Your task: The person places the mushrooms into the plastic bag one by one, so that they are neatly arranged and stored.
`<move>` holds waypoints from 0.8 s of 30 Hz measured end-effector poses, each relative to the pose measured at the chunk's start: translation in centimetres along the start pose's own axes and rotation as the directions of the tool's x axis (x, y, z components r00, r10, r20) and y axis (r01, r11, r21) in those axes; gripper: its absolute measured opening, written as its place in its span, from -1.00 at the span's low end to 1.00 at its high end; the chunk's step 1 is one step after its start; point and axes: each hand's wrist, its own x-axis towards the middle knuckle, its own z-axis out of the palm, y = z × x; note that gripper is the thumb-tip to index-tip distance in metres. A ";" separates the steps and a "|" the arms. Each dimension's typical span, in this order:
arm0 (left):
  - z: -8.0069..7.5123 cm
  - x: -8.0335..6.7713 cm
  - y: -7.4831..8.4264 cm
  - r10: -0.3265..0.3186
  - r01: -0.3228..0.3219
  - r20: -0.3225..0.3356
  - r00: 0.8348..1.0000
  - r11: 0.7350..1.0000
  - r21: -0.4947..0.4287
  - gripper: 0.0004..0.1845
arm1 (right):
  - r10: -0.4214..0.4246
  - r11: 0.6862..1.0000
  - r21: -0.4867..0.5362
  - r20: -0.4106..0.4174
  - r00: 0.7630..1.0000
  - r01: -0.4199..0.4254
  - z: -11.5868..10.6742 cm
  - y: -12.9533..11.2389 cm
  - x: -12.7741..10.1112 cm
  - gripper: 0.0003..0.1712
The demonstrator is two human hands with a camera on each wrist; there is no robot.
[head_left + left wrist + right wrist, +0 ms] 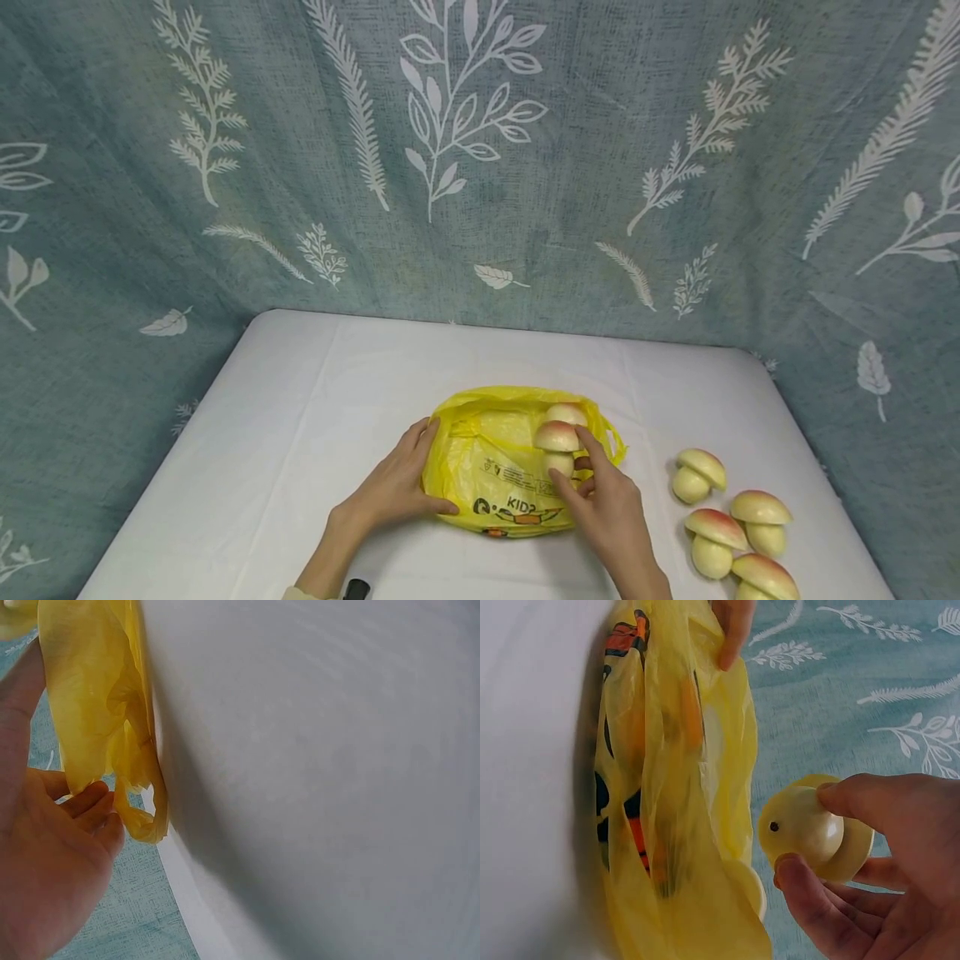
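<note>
Presently the right hand (611, 508) pinches a toy mushroom (558, 446) between curled fingers (855, 799) over the yellow bag (502, 475) on the tabletop (300, 400), the left hand (397, 483) resting relaxed on the bag's edge; one mushroom already shows inside, and lowering through the mouth appears next.

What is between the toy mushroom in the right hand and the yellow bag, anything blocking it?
Nothing visible blocks it. The right hand pinches the toy mushroom right over the yellow bag, and the left hand rests on the bag's left side, clear of the mushroom. Whether the bag's mouth is open under it cannot be told.
</note>
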 end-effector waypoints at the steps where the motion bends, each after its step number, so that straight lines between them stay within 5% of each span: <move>1: 0.0 0.0 0.0 -0.004 0.004 0.003 1.000 1.000 0.000 0.37 | 0.000 1.000 -0.002 0.008 1.000 0.000 0.2 0.0 0.2 -0.24; 15: -0.1 0.0 -0.1 -0.018 0.017 0.015 1.000 1.000 0.009 0.38 | 0.007 1.000 -0.029 0.091 0.996 -0.004 3.4 -0.3 3.0 -0.22; 24: -0.1 0.0 -0.2 -0.011 0.011 0.017 1.000 1.000 0.007 0.38 | -0.057 0.995 -0.079 0.072 0.996 0.063 5.0 0.0 3.4 -0.22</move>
